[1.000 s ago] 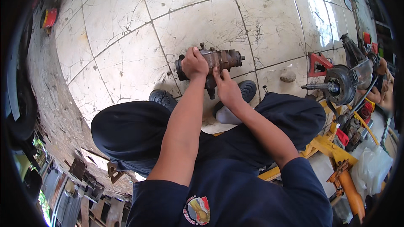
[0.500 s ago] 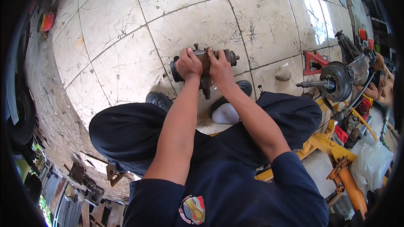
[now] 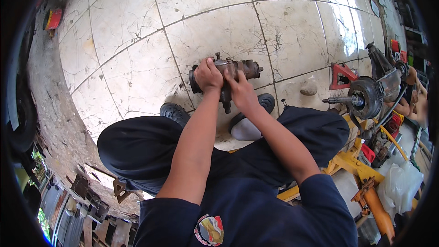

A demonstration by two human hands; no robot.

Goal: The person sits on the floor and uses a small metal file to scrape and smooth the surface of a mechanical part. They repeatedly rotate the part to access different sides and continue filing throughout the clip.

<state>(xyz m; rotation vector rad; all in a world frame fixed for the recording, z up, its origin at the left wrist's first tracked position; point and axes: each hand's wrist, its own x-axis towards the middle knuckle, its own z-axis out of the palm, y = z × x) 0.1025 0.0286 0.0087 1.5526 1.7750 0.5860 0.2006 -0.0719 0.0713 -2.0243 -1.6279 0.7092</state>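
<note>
A dark, oil-stained steering gearbox (image 3: pixel 250 69) lies sideways over the tiles in front of my feet. A short splined shaft pokes out at its right end, bolts stand on its far side, and a stub points toward me. My left hand (image 3: pixel 209 76) is wrapped round its left part, beside the round end flange, with the thumb on top. At the middle of the body, my right hand (image 3: pixel 242 93) grips from the near side, its fingers bent against the housing. The undersides of both hands' grip are hidden.
Cracked tiled floor (image 3: pixel 210 23) stretches ahead. A stone (image 3: pixel 308 88), a red stand (image 3: pixel 340 77) and an axle assembly with a drum (image 3: pixel 367 97) lie to the right. Another person's arm (image 3: pixel 414 91) shows behind it. Yellow lifting equipment (image 3: pixel 354 167) stands near my right knee.
My right hand has slid from the top of the gearbox toward its near side, baring more of the housing. My left hand keeps its hold. The whole view has shifted slightly.
</note>
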